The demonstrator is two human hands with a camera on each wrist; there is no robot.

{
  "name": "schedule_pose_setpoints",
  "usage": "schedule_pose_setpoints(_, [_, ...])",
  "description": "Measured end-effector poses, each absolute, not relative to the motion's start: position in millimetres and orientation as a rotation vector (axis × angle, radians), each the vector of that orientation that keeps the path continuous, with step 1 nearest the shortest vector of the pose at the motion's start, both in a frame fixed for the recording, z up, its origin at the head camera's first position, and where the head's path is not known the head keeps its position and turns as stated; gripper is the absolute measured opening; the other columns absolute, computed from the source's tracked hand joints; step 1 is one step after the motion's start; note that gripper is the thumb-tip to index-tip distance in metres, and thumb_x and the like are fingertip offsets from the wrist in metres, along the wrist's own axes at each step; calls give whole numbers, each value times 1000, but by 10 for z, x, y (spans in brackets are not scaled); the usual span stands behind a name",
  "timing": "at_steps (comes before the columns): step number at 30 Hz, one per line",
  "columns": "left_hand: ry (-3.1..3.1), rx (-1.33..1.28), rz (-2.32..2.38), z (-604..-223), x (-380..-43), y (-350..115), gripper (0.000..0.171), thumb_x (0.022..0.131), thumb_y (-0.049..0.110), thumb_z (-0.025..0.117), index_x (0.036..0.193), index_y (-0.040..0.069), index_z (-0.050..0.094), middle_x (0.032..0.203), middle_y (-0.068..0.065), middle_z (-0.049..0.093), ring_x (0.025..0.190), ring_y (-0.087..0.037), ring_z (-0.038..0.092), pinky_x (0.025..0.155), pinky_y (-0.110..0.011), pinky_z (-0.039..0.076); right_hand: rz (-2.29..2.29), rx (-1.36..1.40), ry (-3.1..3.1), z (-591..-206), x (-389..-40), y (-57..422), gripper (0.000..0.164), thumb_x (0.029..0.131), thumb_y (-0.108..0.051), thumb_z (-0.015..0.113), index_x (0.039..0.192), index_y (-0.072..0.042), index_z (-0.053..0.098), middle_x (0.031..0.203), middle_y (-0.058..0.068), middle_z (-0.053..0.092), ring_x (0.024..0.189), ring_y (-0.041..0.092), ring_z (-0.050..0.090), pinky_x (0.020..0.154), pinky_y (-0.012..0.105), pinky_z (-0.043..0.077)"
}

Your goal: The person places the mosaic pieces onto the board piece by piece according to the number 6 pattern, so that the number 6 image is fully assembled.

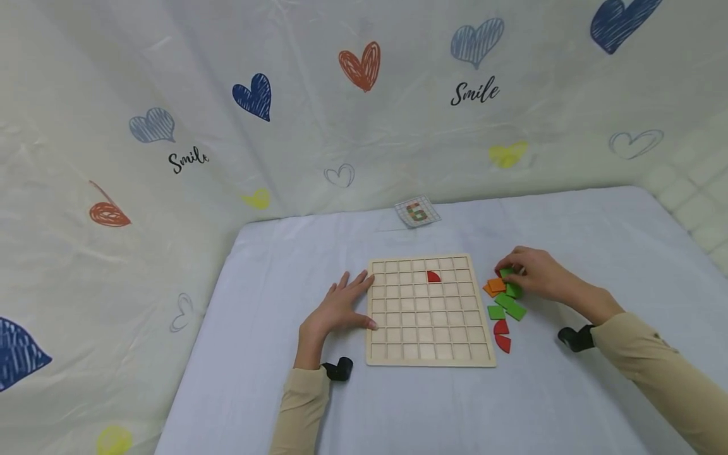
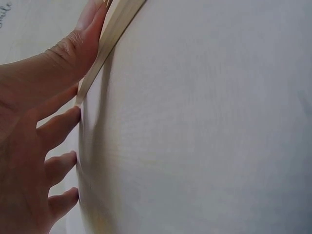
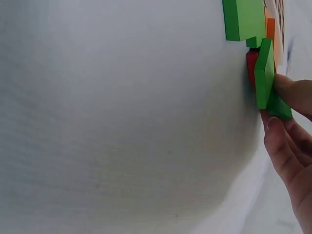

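Observation:
A square wooden grid board (image 1: 430, 363) lies on the table, with one red quarter-circle piece (image 1: 433, 277) in a cell of an upper row. My left hand (image 1: 337, 304) is spread along the board's left edge; its thumb and fingertips rest at the frame. To the right of the board my right hand (image 1: 534, 273) reaches into a small pile of pieces. In the right wrist view, its thumb and fingers pinch a green tile (image 3: 280, 107). Another green tile (image 3: 264, 73) leans beside it, and a red piece (image 3: 251, 66) shows partly behind.
Orange tiles (image 1: 496, 285), more green tiles (image 1: 515, 310) and two red quarter-circle pieces (image 1: 503, 343) lie along the board's right side. Behind the board is a small pattern card (image 1: 418, 212), near the wall sheet with printed hearts. White cloth (image 1: 625, 253) covers the table.

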State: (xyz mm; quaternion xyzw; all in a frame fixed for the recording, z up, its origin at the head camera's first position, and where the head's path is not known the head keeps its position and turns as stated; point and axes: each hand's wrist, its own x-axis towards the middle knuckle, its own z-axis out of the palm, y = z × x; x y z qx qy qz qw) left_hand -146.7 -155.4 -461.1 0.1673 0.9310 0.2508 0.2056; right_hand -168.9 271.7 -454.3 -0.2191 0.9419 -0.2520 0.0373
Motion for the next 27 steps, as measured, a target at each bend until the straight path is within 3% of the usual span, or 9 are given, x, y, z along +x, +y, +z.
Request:
schedule_pose_setpoints(6, [2592,460,698,-4620,-1475,-1547,107,77,38,90,164,21,29,173,0,17,161,-33,-1,130,-56,3,-790,-675,2919,-4548,-1700,2718,16,87,1,77,102,0,75,96,6,74,82,17,62,70,28,57])
schedule_pose_setpoints(27, [2589,432,699,-4626,-1487,-1552,107,76,38,90,164,24,30,173,4,18,161,-30,-1,131,-52,2,-929,-618,2883,-4435,-1702,2433,16,92,-6,75,107,-4,78,97,7,77,80,15,66,69,25,57])
